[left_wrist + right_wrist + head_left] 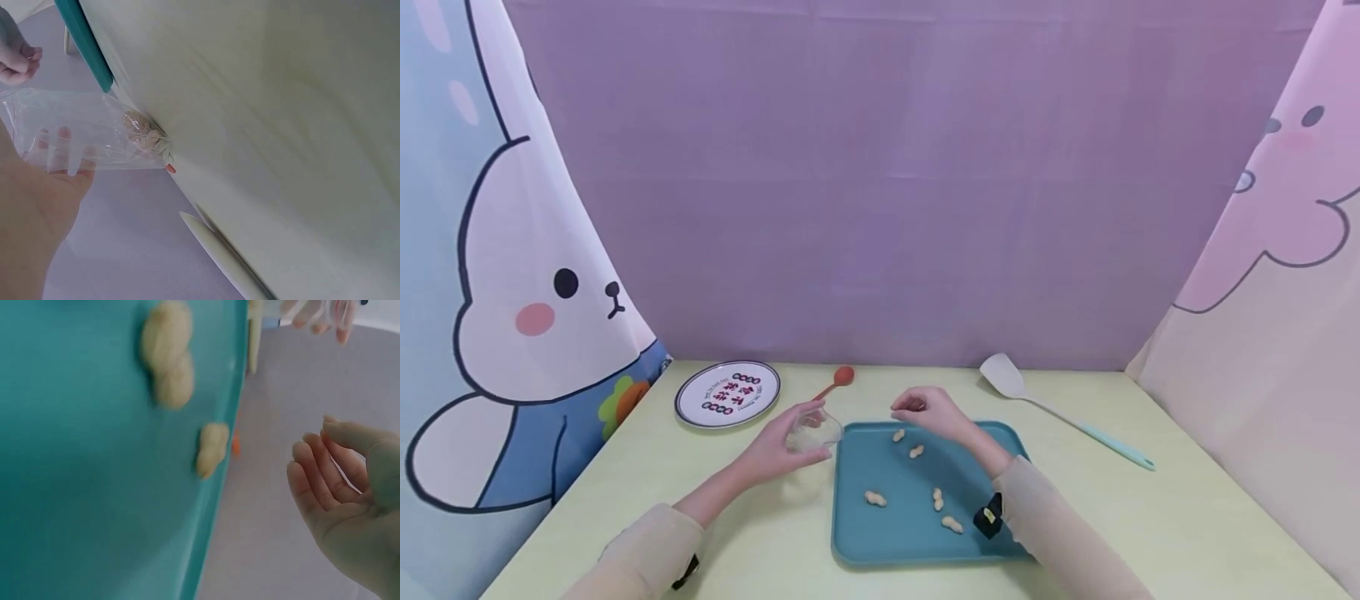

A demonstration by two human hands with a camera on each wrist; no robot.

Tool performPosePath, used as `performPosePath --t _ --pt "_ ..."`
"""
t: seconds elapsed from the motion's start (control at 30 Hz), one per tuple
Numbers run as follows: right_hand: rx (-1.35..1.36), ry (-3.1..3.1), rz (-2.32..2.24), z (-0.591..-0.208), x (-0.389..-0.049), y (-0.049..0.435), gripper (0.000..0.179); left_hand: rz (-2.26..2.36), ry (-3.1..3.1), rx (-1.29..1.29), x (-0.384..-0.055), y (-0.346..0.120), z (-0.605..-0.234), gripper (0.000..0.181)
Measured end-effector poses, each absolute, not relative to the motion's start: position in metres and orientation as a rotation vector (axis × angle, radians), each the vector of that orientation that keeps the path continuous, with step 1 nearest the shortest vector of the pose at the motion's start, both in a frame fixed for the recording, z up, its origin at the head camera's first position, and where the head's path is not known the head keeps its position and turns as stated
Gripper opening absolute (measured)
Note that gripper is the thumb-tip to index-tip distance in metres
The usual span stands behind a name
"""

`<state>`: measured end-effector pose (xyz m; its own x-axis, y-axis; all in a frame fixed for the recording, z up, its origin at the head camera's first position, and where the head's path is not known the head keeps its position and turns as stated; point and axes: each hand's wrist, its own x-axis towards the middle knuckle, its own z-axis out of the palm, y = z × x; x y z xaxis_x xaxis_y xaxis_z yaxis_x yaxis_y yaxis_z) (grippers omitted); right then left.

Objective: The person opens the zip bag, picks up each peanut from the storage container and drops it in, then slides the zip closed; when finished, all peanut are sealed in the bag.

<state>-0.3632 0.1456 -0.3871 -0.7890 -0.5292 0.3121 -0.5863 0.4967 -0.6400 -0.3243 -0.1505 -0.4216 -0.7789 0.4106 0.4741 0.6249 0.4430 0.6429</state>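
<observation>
My left hand (771, 447) grips a clear plastic bag (815, 431) over the left edge of the teal tray. A few peanuts (142, 130) lie bunched in the bottom of the bag in the left wrist view. Above the far part of the tray hovers my right hand (934, 412), its fingers loosely bent and nothing visible between them. On the teal tray (887, 542) lie several peanuts in their shells; one peanut (898, 435) is close to the far rim, another peanut (952, 524) nearer the front.
A white plate (730, 395) with red and dark markings sits at the back left. Behind the bag lies a red spoon (843, 377). To the right of the tray is a spatula (1052, 411) with a pale head and mint handle. A purple curtain (880, 183) hangs behind the table.
</observation>
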Motion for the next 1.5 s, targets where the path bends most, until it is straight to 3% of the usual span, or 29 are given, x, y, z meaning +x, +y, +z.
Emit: performPosePath --t 0.57,1.1,1.5 --pt "1.100 -2.886 1.119 -0.411 -0.377 0.160 0.022 -1.245 -2.458 -0.893 -0.322 -0.148 -0.423 0.072" --pt "0.776 -2.993 0.979 -0.410 -0.374 0.157 0.009 -1.235 -2.463 -0.891 -0.323 -0.149 -0.420 0.071" --pt "0.750 -2.996 0.986 -0.411 -0.373 0.159 0.005 -1.247 -2.476 -0.871 -0.323 -0.149 -0.420 0.073"
